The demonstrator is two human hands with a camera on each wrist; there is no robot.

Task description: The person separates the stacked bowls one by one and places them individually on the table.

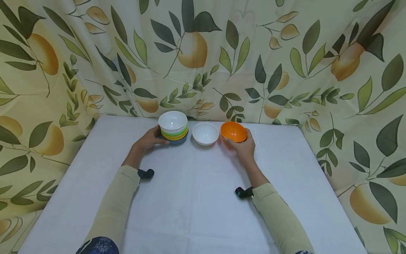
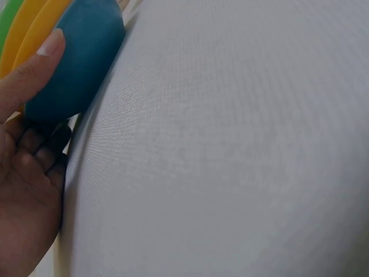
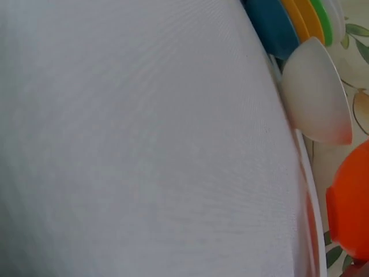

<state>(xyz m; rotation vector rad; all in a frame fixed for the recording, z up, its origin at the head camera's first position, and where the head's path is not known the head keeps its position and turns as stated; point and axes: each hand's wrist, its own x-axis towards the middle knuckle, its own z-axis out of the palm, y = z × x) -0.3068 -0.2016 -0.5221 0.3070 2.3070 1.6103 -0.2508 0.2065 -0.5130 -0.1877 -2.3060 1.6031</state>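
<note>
At the far side of the table my left hand (image 1: 147,139) holds a stack of bowls (image 1: 173,122) by its left side. White is on top, then green and yellow, with a blue bowl (image 2: 83,63) lowest; the thumb (image 2: 34,75) lies against the blue one. A single white bowl (image 1: 205,134) stands upright just right of the stack. To its right, my right hand (image 1: 246,148) grips an orange bowl (image 1: 233,132) by its near right side, thumb toward me. In the right wrist view the orange bowl (image 3: 354,202) appears raised off the tabletop, and most of that hand is out of frame.
A white cloth covers the table (image 1: 193,197), whose far edge runs close behind the bowls. Directly beyond hangs a curtain (image 1: 196,84) printed with fruit and leaves. A small black device (image 1: 244,192) sits at the right wrist, another (image 1: 146,174) at the left.
</note>
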